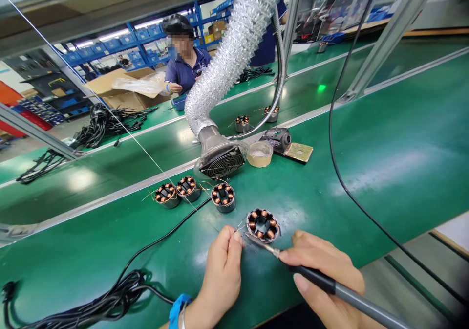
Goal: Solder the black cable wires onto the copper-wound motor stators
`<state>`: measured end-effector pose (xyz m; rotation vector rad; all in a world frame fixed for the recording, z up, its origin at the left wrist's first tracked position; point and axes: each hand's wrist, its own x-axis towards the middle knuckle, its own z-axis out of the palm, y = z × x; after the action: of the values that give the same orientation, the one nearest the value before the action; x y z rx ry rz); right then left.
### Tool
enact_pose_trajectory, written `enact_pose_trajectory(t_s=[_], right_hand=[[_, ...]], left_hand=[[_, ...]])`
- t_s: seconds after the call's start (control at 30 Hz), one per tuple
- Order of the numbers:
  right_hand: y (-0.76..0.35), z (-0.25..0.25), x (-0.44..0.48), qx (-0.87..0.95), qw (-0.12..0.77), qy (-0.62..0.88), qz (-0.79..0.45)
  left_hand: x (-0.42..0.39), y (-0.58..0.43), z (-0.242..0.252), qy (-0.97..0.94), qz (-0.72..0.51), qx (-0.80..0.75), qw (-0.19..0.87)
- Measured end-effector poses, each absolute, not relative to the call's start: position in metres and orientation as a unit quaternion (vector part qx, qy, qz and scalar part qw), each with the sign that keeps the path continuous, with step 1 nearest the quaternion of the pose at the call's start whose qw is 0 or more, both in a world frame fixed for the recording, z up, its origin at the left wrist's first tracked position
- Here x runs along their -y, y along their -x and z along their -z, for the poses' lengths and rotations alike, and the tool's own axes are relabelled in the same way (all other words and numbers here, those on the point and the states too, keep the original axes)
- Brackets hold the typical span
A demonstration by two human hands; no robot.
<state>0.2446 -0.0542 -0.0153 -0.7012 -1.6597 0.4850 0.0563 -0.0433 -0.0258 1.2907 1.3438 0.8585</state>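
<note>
L hand (223, 264) pinches thin wire ends (239, 228), R hand (326, 273) grips soldering iron (315, 277), tip (251, 237) by copper-wound stator (272, 224) nr bench's (370, 172) front edge; w/ tip so close, slip cd burn L hand.

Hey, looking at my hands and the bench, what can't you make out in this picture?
Head view: the pinched part of the thin wires, hidden by the thumb and finger of the left hand.
Head view: whether the soldering iron touches the thin wires with its tip; too small to tell.
Head view: the soldering iron's rear end, cut off by the bottom edge.
Head view: most of the person at the back, hidden behind the silver duct.
</note>
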Motion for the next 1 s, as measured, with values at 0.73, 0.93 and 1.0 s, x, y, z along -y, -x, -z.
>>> enact_pose_trajectory(t_s=[0.73, 0.93, 1.0], right_hand=[[-0.251, 0.009, 0.054, 0.694, 0.611, 0.321, -0.206], [-0.266, 0.023, 0.036, 0.687, 0.620, 0.334, -0.178], [-0.274, 0.032, 0.025, 0.687, 0.621, 0.343, -0.158]], left_hand=[[0.043, -0.055, 0.030, -0.533, -0.361, -0.561, 0.520], [0.043, -0.055, 0.029, -0.539, -0.357, -0.563, 0.516], [0.043, -0.055, 0.029, -0.542, -0.355, -0.563, 0.512]])
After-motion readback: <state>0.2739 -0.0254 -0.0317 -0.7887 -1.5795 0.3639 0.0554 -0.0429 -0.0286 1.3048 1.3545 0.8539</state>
